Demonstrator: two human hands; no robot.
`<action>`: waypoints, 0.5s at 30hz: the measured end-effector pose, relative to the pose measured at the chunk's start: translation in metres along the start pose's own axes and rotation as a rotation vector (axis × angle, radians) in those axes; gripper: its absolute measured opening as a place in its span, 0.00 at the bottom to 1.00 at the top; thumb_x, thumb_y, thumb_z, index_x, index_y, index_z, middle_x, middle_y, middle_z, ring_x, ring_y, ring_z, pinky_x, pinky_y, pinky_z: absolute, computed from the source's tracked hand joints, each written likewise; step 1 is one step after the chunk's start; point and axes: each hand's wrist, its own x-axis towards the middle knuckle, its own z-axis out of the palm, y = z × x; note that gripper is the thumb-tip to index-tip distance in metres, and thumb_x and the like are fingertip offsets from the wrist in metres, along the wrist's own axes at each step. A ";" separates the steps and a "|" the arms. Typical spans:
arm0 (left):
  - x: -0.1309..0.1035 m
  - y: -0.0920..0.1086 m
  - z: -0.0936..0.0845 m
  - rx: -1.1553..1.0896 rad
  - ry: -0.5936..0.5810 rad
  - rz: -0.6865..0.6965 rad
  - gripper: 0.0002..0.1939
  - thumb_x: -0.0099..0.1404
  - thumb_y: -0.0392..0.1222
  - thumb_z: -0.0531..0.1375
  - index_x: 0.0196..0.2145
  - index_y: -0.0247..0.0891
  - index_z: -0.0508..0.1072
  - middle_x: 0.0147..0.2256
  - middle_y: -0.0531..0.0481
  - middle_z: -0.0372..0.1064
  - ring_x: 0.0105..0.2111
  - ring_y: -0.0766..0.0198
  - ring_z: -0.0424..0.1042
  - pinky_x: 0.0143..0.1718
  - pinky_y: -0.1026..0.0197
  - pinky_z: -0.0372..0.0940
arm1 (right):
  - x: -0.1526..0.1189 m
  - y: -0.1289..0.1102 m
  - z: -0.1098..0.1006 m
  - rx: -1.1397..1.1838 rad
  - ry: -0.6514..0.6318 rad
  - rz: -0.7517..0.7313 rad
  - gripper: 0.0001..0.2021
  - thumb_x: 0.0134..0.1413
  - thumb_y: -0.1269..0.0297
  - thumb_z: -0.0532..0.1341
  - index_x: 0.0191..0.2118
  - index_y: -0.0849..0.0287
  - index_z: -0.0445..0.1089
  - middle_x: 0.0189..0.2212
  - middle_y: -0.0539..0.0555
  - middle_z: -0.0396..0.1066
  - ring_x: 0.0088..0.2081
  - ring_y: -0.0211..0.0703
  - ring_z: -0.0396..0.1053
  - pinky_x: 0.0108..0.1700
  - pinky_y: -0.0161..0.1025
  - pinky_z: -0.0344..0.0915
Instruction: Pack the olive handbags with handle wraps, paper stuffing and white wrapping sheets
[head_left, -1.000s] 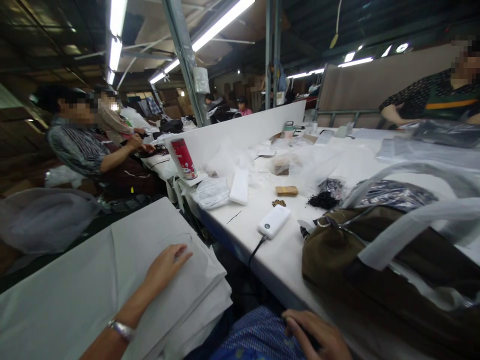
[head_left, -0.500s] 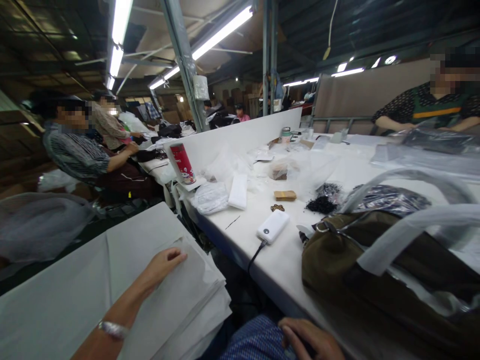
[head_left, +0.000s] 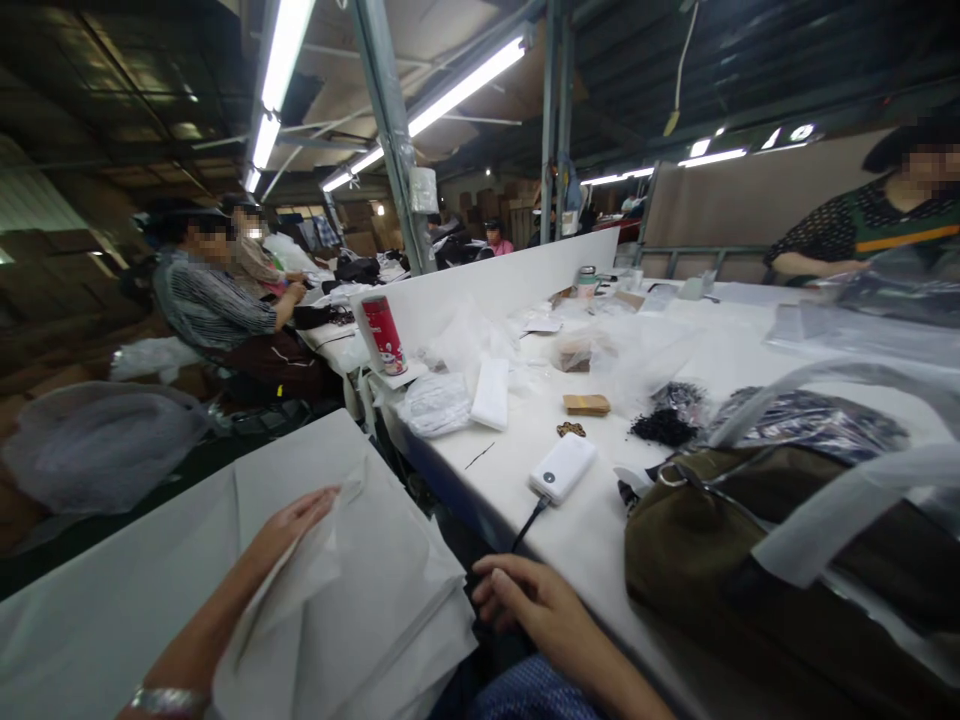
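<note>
My left hand point(head_left: 304, 515) is at the stack of thin white paper sheets point(head_left: 375, 580) at the lower left, its fingers pressed together on the edge of a lifted top sheet, which curls up along my forearm. My right hand point(head_left: 517, 592) hovers between the stack and the table edge, fingers apart and slightly curled, holding nothing. Beyond it on the white table lies a white power bank point(head_left: 562, 466) with a dark cable. A dark olive bag point(head_left: 697, 540) with wrapped handles stands at the right.
A red can point(head_left: 384, 335) stands by a low white divider point(head_left: 480, 268). Brown cards point(head_left: 586, 404), black bits point(head_left: 664, 427) and clear plastic bags lie on the table point(head_left: 465, 490). People sit at the left and far right.
My left hand has drawn back a little, and the top sheet is now lifted and curled. My right hand has risen from my lap towards the stack. The view has shifted slightly left.
</note>
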 end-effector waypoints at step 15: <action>-0.005 0.000 0.014 0.243 -0.292 0.198 0.28 0.62 0.59 0.58 0.52 0.41 0.79 0.49 0.45 0.79 0.51 0.48 0.76 0.57 0.51 0.67 | 0.094 0.009 0.058 0.100 -0.077 0.060 0.38 0.46 0.31 0.64 0.48 0.64 0.75 0.38 0.60 0.76 0.31 0.40 0.73 0.29 0.35 0.65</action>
